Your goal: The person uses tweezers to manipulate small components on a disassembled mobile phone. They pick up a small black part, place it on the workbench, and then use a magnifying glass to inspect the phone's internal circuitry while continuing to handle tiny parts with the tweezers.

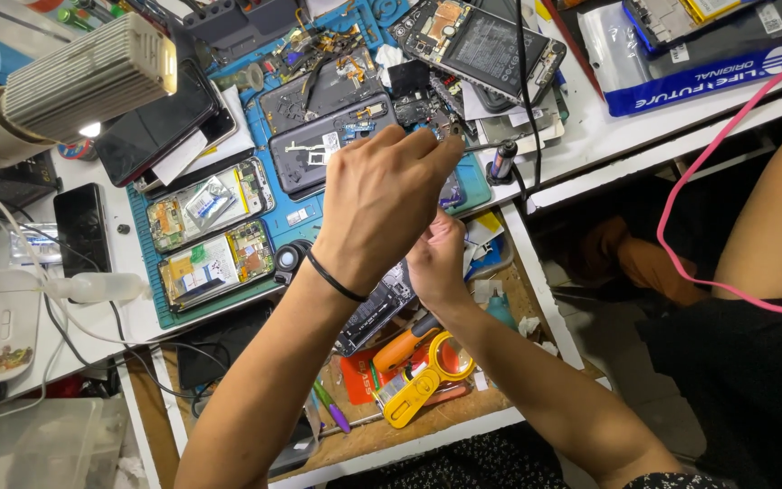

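Left hand (382, 204) pinches thin metal tweezers (477, 145) over an opened phone (377, 312), which the right hand (436, 258) steadies at the bench's front edge; fragile, light, prob. best gripped by its sides.

Both bare arms reach up from the lower edge, hands meeting close together.

The left hand (382, 204) lies uppermost, back toward the camera, wrist bent and circled by a thin dark band, its fingers curled down and pinched together at the tips in a closed grip. The right hand (436, 258) sits just below and partly beneath that grip, fingers folded inward; what its own grip does is hidden. Both forearms slant in from below, elbows apart.
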